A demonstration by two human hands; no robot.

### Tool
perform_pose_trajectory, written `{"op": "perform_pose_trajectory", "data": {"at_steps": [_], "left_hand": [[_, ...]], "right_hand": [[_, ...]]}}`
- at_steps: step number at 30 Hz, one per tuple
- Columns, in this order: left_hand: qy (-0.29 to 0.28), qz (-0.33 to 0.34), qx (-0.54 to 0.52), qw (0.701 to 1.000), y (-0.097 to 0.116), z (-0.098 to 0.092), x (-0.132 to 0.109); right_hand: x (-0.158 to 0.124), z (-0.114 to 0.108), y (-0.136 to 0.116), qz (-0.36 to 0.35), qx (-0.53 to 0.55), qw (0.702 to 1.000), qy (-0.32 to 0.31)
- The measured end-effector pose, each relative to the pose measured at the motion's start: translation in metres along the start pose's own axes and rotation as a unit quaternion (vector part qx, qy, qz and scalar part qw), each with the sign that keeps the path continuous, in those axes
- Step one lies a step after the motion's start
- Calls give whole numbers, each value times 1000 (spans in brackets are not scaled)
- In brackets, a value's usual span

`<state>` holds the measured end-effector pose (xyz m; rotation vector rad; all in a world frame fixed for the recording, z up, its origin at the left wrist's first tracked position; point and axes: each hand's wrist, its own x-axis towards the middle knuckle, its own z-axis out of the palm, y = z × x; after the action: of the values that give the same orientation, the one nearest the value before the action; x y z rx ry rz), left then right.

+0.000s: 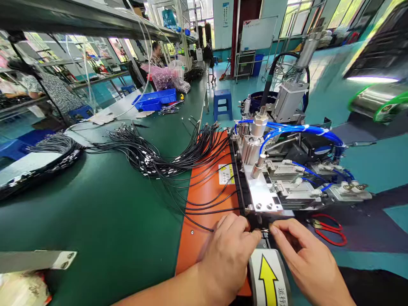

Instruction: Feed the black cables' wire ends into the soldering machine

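My left hand (228,248) rests on the orange machine plate (204,191), its fingers curled and pinched on the end of a thin black cable (204,225). My right hand (302,255) meets it from the right, thumb and forefinger pinched at the small metal tip (264,230) of that cable. Both hands sit just in front of the slot under the silver pneumatic fixture (264,187). A white label with a yellow arrow (267,276) lies between my wrists.
A big bundle of black cables (153,157) spreads over the green bench, with another coil (47,157) at far left. Red-handled cutters (328,229) lie right of the machine. Blue hoses (296,129) loop over it. Blue trays (154,100), a stool (223,102) and a seated person (156,53) are behind.
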<state>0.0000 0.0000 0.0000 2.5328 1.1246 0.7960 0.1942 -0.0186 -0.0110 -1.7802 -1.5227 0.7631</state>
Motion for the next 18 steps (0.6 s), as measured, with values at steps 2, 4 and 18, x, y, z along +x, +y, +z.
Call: {"op": "perform_pose_trajectory", "data": {"at_steps": [2,4,18], "left_hand": [[1,-2,1,1000,0,-1,0],[1,-2,3,1000,0,-2,1],[5,0,11,1000,0,-1,0]], "right_hand": [[0,1,1,15,-3,1000,0],[0,2,2,36,7,999,-12],[-1,5,5,161,159,971,-79]]}}
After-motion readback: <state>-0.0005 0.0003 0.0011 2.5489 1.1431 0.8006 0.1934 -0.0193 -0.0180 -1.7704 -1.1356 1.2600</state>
